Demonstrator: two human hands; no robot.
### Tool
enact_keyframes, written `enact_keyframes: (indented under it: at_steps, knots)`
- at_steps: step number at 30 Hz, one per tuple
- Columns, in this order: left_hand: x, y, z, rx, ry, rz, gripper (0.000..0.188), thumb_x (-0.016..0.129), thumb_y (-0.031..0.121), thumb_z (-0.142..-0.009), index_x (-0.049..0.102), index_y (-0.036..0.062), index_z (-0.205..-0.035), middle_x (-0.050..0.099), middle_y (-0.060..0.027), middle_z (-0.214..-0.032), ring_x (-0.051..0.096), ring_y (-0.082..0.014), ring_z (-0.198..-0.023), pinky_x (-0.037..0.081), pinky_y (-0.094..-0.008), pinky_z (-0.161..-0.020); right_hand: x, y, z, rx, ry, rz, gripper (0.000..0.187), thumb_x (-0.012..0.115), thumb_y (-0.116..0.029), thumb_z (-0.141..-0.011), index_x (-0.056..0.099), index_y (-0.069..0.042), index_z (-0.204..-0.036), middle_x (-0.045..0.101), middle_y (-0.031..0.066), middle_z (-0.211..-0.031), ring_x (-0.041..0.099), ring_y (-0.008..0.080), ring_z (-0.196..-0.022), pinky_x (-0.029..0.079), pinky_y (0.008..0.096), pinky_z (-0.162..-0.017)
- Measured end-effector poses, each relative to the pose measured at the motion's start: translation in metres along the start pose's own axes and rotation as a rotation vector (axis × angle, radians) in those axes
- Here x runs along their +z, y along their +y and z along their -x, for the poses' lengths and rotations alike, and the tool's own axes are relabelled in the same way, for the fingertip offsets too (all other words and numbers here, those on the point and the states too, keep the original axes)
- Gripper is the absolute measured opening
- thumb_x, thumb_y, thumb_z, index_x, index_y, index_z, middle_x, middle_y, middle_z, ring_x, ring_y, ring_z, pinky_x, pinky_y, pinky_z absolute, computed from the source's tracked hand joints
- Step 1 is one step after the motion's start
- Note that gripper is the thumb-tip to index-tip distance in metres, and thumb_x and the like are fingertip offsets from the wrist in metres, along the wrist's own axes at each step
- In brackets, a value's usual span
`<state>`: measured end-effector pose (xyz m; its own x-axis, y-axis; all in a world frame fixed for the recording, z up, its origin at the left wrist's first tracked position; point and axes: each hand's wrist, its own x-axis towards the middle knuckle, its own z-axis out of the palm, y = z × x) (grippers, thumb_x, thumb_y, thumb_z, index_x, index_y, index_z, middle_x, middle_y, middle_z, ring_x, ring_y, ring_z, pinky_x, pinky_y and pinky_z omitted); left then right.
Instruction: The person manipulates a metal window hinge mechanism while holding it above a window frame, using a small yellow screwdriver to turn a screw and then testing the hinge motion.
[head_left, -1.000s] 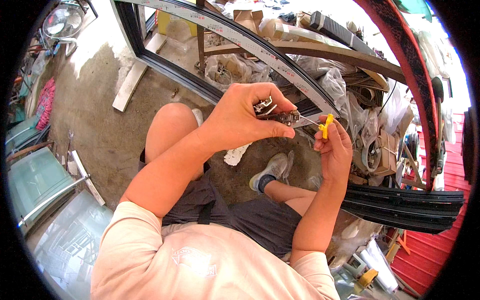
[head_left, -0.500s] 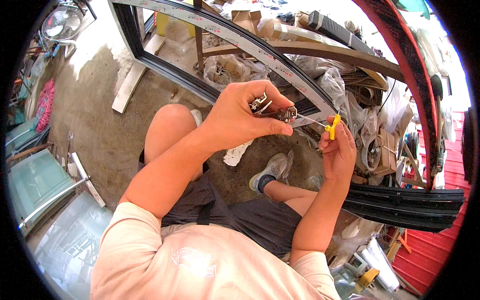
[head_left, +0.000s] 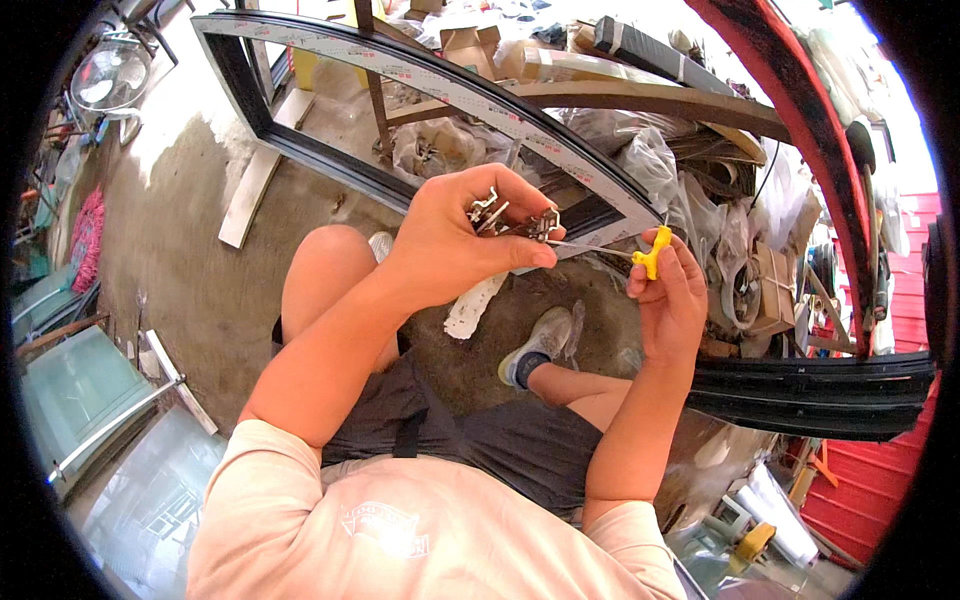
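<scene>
My left hand [head_left: 455, 235] is closed around a small metal fitting [head_left: 543, 225], silvery with bent clips, between thumb and fingers. More bent metal pieces [head_left: 484, 208] stick out above the same palm; whether they belong to one part I cannot tell. In my right hand [head_left: 672, 305] the fingertips pinch the yellow T-handle of a thin-shafted key [head_left: 652, 253]. Its steel shaft points left, and the tip meets or lies close to the fitting's near end. Both hands are raised above my knees, in front of a dark window frame.
The window frame [head_left: 330, 160], with protective film on it, stands ahead. A red curved bar [head_left: 815, 120] rises at the right. Cartons [head_left: 775, 290] and plastic wrap lie behind. Black profiles [head_left: 810, 393] cross the right side. Glass panes [head_left: 85, 375] lean at left, near a fan [head_left: 110, 75].
Both hands have shifted slightly left, with the fitting and the key still held. The view has moved a little, and the fitting's clips show at a different angle.
</scene>
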<state>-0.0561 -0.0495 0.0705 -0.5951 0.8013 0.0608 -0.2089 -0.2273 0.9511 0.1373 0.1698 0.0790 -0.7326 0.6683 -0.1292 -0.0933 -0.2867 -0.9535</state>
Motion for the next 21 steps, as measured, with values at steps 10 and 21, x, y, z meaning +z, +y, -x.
enact_keyframes:
  at_steps: [10, 21]
  knots:
    - [-0.002, -0.008, -0.003, 0.02, 0.023, 0.036, 0.037, 0.089, -0.002, -0.083, 0.067, 0.0038, -0.113, 0.076, -0.0091, -0.105, 0.075, -0.0154, -0.096, 0.059, -0.0259, -0.08, 0.009, -0.004, 0.002, -0.003, -0.076, 0.038, 0.032, 0.067, -0.022, -0.107, 0.068, 0.004, -0.125, 0.074, 0.0073, -0.104, 0.071, 0.0109, -0.08, 0.054, 0.0234, -0.067]
    - [-0.007, -0.02, -0.005, 0.001, 0.024, 0.288, 0.041, 0.089, 0.004, -0.085, 0.065, 0.0069, -0.117, 0.076, -0.0095, -0.105, 0.07, -0.0127, -0.093, 0.057, -0.0264, -0.08, 0.015, -0.01, 0.012, -0.062, -0.077, 0.106, 0.03, 0.069, -0.022, -0.106, 0.068, 0.001, -0.126, 0.073, 0.0077, -0.111, 0.072, 0.0124, -0.087, 0.055, 0.0231, -0.068]
